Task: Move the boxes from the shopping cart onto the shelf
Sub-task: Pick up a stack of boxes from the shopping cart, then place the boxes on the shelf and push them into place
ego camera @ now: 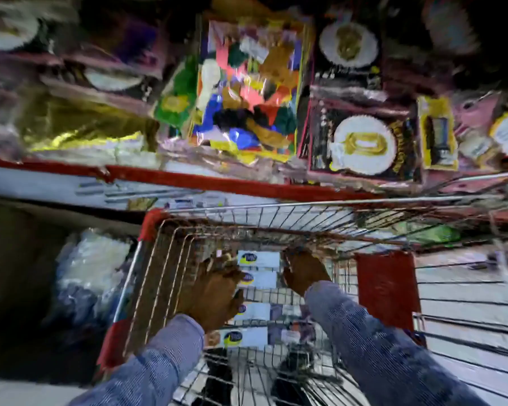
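Both hands reach down into the wire basket of the shopping cart point(170, 259), one at each end of a row of boxes. The left hand point(214, 291) lies spread, fingers apart, over the left ends of the boxes; the right hand point(302, 271) sits at their right ends with fingers curled downward. The frame is badly smeared by motion, so I cannot tell whether either hand has actually closed on a box.

Four boxes point(258, 279) can be counted in the cart, lying side by side in a row that runs away from the person. Each is a long, flat-sided white carton with a dark blue oval logo edged in yellow near its left end. They rest on the cart's floor between the two hands.

The cart is thin metal wire in a grid, with red plastic caps at its corners and a red panel point(386, 288) on its right side. Both sleeves are a fine blue-and-white woven fabric.

Beyond the cart runs a shelf point(217, 183) with a red front edge, crowded with glossy packaged goods, among them a large multicoloured pack point(247, 92) and two dark boxes with white round shapes point(361, 148)
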